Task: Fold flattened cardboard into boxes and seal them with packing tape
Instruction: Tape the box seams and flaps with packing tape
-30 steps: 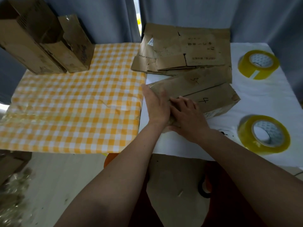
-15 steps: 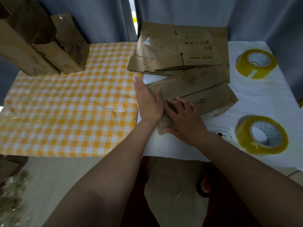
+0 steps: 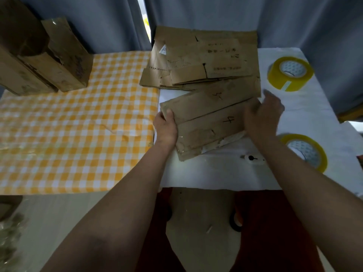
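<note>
- looks like a makeshift home packing corner: table [image 3: 225, 173] under a yellow gingham cloth [image 3: 78, 124]
- grey curtains [image 3: 216, 14] right behind
- flattened cardboard [image 3: 206, 61] stacked, tape rolls [image 3: 290, 75] out, made-up boxes [image 3: 49, 61] waiting

Flattened cardboard [image 3: 208, 116] marked 3 and 4, brown, scuffed, lying slanted on white cloth. Messy stack of flats [image 3: 202, 59] right behind. Two yellow tape rolls, far one [image 3: 290, 75], near one [image 3: 306, 152], lying flat off to right.
</note>
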The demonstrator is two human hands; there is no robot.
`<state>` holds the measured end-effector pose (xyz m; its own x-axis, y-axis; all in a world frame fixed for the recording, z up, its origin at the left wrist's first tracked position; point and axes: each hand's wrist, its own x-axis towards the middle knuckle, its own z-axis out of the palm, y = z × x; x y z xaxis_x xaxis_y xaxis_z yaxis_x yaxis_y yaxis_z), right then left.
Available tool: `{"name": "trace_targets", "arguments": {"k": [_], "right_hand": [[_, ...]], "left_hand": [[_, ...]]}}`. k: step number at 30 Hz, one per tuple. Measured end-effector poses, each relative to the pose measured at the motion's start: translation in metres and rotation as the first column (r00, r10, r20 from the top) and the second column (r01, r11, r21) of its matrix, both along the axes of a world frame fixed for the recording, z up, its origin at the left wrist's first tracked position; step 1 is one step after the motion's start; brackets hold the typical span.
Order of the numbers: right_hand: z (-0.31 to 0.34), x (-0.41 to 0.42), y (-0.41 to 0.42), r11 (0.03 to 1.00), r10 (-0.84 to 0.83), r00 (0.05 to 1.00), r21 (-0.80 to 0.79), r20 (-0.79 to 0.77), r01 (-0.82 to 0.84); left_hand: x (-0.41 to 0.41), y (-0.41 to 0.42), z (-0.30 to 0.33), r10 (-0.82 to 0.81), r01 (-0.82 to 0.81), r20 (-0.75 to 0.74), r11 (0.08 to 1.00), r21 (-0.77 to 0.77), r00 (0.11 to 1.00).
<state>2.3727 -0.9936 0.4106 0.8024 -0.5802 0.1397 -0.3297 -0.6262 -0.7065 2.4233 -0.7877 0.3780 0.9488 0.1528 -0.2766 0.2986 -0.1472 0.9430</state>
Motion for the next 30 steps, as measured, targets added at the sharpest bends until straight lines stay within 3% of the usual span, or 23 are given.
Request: {"name": "trace_targets", "arguments": {"k": [2, 3, 5, 8, 12, 15, 17, 18, 21, 23, 30], "right_hand": [[-0.003, 0.001, -0.017, 0.975, -0.036, 0.982, 0.211, -0.188, 0.076], [-0.005, 0.000, -0.020, 0.965, -0.003, 0.978, 0.256, -0.209, 0.058], [-0.004, -0.005, -0.015, 0.955, 0.007, 0.989, 0.294, -0.144, 0.036], [0.005, -0.015, -0.004, 0.894, -0.019, 1.000, 0.448, 0.005, 0.015], [0.021, -0.036, 0.007, 0.623, 0.002, 0.999, 0.781, 0.048, -0.038], [0.025, -0.055, 0.032, 0.431, 0.078, 0.993, 0.895, 0.089, -0.115], [0.025, -0.065, 0.059, 0.304, 0.153, 0.978, 0.935, 0.141, -0.183], [0.024, -0.068, 0.072, 0.294, 0.199, 0.970, 0.936, 0.139, -0.194], [0.022, -0.075, 0.097, 0.479, 0.299, 0.954, 0.868, -0.019, -0.133], [0.017, -0.076, 0.096, 0.602, 0.267, 0.957, 0.795, -0.111, -0.075], [0.012, -0.044, 0.074, 0.730, 0.107, 0.986, 0.684, -0.126, 0.008]], "left_hand": [[-0.030, 0.001, -0.001, 0.022, -0.027, -0.089, 0.997, -0.066, 0.996], [-0.050, 0.000, -0.003, 0.009, -0.016, -0.109, 0.998, -0.063, 0.994], [-0.084, -0.002, -0.003, -0.024, 0.016, -0.101, 0.997, -0.080, 0.995], [-0.088, 0.009, 0.010, 0.072, -0.083, -0.056, 0.970, -0.230, 0.996], [-0.071, 0.041, 0.034, 0.190, -0.198, -0.070, 0.829, -0.522, 0.979], [-0.065, 0.053, 0.041, 0.241, -0.253, -0.111, 0.711, -0.656, 0.964], [-0.065, 0.048, 0.045, 0.143, -0.197, -0.135, 0.749, -0.632, 0.980], [-0.065, 0.045, 0.044, 0.106, -0.183, -0.164, 0.789, -0.586, 0.981], [-0.067, 0.042, 0.041, 0.095, -0.224, -0.281, 0.851, -0.475, 0.955], [-0.068, 0.045, 0.034, 0.123, -0.260, -0.317, 0.862, -0.436, 0.940], [-0.053, 0.053, 0.025, 0.100, -0.217, -0.317, 0.908, -0.359, 0.943]]}}
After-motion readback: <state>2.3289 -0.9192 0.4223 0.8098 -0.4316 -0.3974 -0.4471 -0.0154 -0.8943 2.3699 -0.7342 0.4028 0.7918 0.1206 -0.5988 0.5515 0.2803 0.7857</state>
